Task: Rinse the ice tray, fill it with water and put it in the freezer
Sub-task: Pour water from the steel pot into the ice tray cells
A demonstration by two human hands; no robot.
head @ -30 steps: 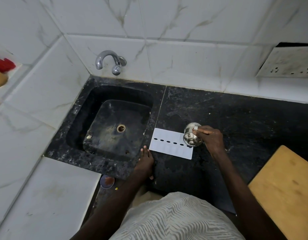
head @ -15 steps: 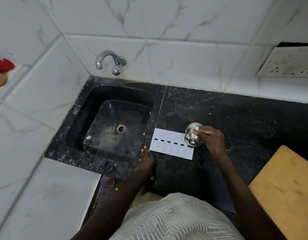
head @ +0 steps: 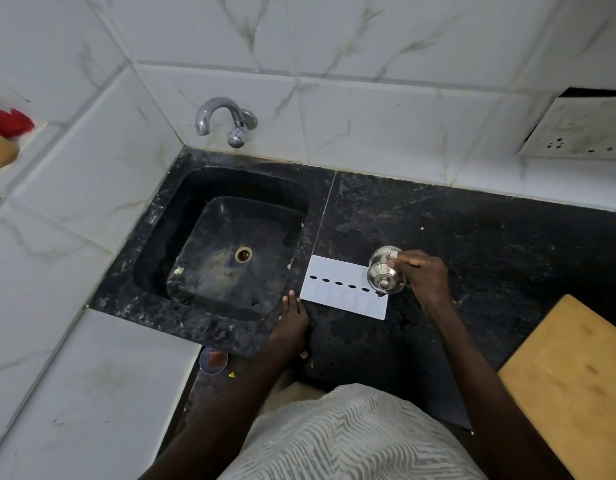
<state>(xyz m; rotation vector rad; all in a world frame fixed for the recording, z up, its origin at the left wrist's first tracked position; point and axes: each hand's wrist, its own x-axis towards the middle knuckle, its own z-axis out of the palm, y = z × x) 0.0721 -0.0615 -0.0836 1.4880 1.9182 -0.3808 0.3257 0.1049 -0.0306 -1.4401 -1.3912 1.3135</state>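
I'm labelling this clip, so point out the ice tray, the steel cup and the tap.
ice tray (head: 344, 299), head view, flat white top below the holes.
steel cup (head: 381, 268), head view, its shiny rounded side.
tap (head: 214, 105), head view, top of the curved spout.

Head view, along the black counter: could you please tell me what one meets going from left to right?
In order: sink → left hand → white ice tray → steel cup → right hand, gripping that cup → wooden board.
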